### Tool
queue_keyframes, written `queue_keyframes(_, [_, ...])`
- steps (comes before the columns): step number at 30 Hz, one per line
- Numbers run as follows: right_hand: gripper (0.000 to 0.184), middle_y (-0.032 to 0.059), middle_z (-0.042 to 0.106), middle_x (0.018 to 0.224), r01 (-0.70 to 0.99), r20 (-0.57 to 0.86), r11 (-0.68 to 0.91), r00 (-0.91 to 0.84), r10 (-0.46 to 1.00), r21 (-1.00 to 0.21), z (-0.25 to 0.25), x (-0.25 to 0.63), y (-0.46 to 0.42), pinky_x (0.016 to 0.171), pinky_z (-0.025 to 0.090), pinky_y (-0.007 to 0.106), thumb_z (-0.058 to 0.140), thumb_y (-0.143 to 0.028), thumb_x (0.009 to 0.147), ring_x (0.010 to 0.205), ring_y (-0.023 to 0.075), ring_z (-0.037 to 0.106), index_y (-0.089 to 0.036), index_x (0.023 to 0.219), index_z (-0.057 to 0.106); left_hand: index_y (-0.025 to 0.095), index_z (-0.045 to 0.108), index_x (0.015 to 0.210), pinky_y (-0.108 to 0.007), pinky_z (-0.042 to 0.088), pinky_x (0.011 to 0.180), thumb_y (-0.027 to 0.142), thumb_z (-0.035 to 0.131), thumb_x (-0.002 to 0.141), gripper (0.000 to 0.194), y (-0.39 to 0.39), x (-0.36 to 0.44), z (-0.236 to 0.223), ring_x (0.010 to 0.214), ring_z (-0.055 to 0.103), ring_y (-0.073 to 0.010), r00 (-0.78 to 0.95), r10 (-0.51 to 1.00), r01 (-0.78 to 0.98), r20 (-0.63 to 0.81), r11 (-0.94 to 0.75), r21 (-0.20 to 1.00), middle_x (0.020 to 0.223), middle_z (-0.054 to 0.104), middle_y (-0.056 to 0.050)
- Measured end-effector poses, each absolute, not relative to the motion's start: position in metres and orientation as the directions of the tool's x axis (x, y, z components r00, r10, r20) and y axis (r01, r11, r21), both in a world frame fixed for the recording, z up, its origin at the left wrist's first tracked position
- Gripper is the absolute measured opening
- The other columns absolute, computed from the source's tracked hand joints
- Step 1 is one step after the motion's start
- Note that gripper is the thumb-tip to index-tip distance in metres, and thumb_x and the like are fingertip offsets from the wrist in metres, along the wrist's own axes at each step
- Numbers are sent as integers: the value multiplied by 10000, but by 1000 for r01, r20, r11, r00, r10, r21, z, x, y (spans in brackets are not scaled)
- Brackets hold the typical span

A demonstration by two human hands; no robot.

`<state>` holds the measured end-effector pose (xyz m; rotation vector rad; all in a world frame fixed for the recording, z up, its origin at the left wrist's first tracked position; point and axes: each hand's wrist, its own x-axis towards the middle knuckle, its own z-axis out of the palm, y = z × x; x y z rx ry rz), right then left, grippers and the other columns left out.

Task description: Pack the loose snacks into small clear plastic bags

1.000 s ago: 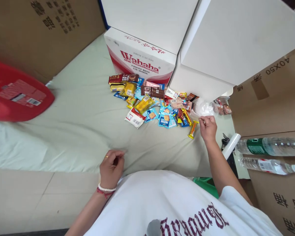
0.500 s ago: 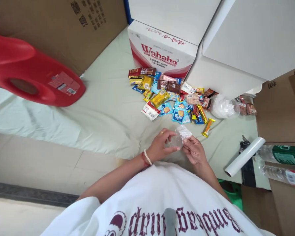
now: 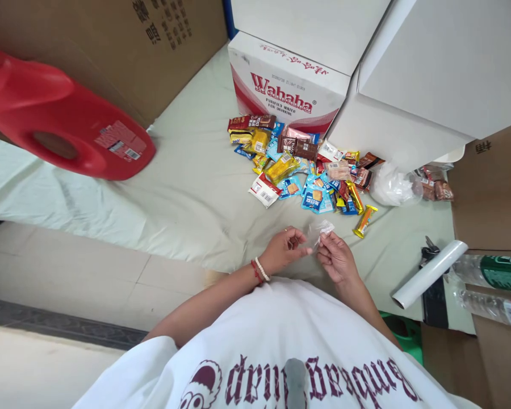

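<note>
My right hand (image 3: 337, 260) pinches a crumpled clear plastic bag (image 3: 316, 229) between thumb and fingers, low over the cloth-covered surface. Just to the left of the bag is my left hand (image 3: 284, 250), with its fingers loosely curled and the thumb apart from them. Its thumb tip comes close to the bag's edge; whether they touch I cannot tell. Beyond both hands lies a heap of small wrapped snacks, among them a blue biscuit packet (image 3: 313, 199), a yellow packet (image 3: 282, 168) and a brown cocoa packet (image 3: 298, 147). One yellow-orange wrapped bar (image 3: 365, 221) lies nearest my right hand.
A white and red Wahaha carton (image 3: 287, 85) stands behind the snacks. Bunched plastic bags (image 3: 394, 184) lie right of them. At left is a red jug (image 3: 68, 119). A white roll (image 3: 430, 274) and plastic bottles (image 3: 500, 272) lie at right.
My left hand's fingers have drawn back from the plastic bag and curled in more. The bag looks more bunched in my right hand. The whole view has shifted slightly.
</note>
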<state>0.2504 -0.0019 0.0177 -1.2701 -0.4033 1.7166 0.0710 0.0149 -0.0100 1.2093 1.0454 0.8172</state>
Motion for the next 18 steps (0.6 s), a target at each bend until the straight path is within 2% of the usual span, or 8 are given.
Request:
queue_keyframes(4, [463, -77, 473, 651, -473, -566, -521, -57, 823, -711, 17, 248, -2, 379, 187, 132, 955, -435, 652, 469, 14, 195, -192, 773, 580, 181, 737, 786, -266, 386, 635, 375, 718, 792, 195, 14, 78, -8, 646, 478, -120, 360, 917, 116, -174, 141, 983, 710, 576, 8])
queue_keyframes(7, [429, -38, 568, 772, -424, -495, -455, -18, 869, -783, 15, 246, -6, 412, 241, 159, 912, -508, 700, 507, 35, 269, -207, 843, 641, 178, 728, 771, -268, 392, 639, 362, 674, 821, 198, 14, 79, -9, 650, 483, -125, 330, 924, 100, -191, 167, 981, 710, 594, 1])
queue_keyframes(9, [400, -24, 602, 839, -284, -415, -392, 24, 909, -875, 11, 245, -10, 469, 316, 179, 917, -480, 700, 571, 60, 367, -224, 906, 690, 177, 716, 767, -267, 393, 641, 365, 676, 819, 199, 14, 79, -10, 660, 487, -125, 306, 934, 85, -183, 164, 983, 727, 607, -3])
queue_keyframes(12, [302, -25, 608, 794, -63, -334, -330, 52, 941, -942, 4, 246, -13, 579, 396, 209, 899, -417, 736, 653, 93, 455, -220, 882, 724, 180, 692, 771, -267, 394, 649, 372, 686, 812, 197, 14, 77, -13, 674, 495, -125, 274, 947, 54, -170, 161, 985, 733, 599, 0])
queue_keyframes(14, [275, -34, 591, 741, -101, -341, -331, 101, 935, -938, 0, 249, -12, 606, 415, 219, 865, -437, 770, 649, 100, 467, -219, 845, 716, 185, 668, 796, -264, 407, 664, 386, 697, 803, 203, 17, 72, -15, 686, 504, -124, 220, 957, -10, -191, 198, 980, 740, 592, 9])
queue_keyframes(18, [327, -33, 622, 789, -397, -460, -374, 145, 876, -838, -3, 262, -5, 662, 506, 229, 906, -419, 703, 713, 113, 563, -224, 809, 666, 197, 573, 793, -254, 459, 684, 412, 738, 747, 274, 25, 51, -19, 717, 541, -115, 109, 935, -284, -337, 354, 891, 809, 614, 15])
